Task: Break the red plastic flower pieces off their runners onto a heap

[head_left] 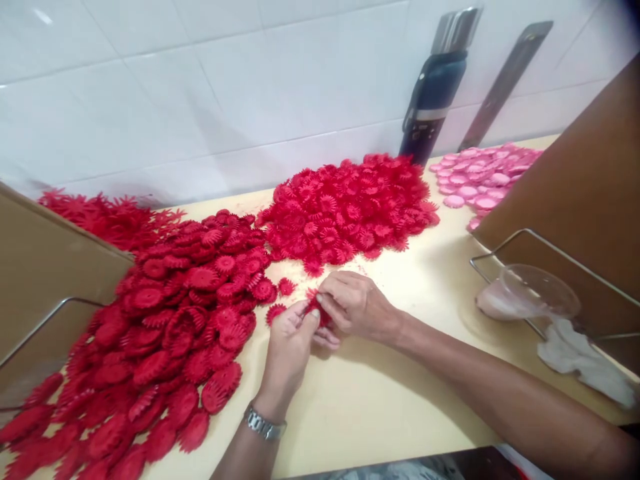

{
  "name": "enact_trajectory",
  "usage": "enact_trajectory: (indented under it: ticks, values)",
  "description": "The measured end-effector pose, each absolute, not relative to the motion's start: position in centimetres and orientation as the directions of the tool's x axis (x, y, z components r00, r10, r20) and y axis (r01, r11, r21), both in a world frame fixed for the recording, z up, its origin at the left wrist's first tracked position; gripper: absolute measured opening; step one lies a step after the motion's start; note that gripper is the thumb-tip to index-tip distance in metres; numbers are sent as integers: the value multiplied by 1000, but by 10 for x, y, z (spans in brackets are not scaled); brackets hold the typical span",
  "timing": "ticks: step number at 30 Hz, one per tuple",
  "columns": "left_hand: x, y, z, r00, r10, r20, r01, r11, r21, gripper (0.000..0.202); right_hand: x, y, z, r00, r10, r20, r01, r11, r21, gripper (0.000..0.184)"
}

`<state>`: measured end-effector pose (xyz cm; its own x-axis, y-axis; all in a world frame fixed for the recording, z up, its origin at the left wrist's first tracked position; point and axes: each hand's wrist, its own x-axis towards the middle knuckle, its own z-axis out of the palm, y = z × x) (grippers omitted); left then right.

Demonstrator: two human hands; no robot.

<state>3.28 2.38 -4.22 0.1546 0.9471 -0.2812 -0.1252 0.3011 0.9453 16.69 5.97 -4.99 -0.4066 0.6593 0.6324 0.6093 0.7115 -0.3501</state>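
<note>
Between my two hands, over the middle of the pale table, is a small red fabric flower piece (324, 315) with fringed petals. My left hand (295, 332), with a metal watch on its wrist, pinches it from the left. The fingers of my right hand (356, 305) are closed on its other side. My fingers partly cover it. Two loose red flower pieces lie just beyond my left hand, one of them a small frilled piece (286, 287). To the left spreads a large heap of round red flower pieces (165, 347).
Behind my hands is another red flower heap (350, 210); pink discs (485, 173) lie at right. A dark blue bottle (434, 93) and a metal ruler (505, 87) stand by the tiled wall. Cardboard panels flank the table; a clear cup (540, 293) and white cloth (580, 360) sit right.
</note>
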Motion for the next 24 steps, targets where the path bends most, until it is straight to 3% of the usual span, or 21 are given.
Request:
enact_trajectory:
  ticks: [5,9,12,14,24]
  values:
    - [32,21,-38,116,946,-301,-159,317,935,20,180,71,-49,-207,784,585,724,525,-448,17]
    - [29,20,-33,137,947,-292,-236,317,918,15,203,85,-45,-192,856,481,887,361,-288,18]
    - [28,22,-33,147,944,-297,-278,327,903,16,209,87,-42,-264,860,436,923,357,-145,22]
    - [28,23,-34,107,947,-304,-272,322,907,17,208,85,-41,-273,852,447,924,361,-125,22]
    - [29,20,-41,62,952,-300,-185,306,934,29,198,79,-42,-378,815,440,737,552,-390,20]
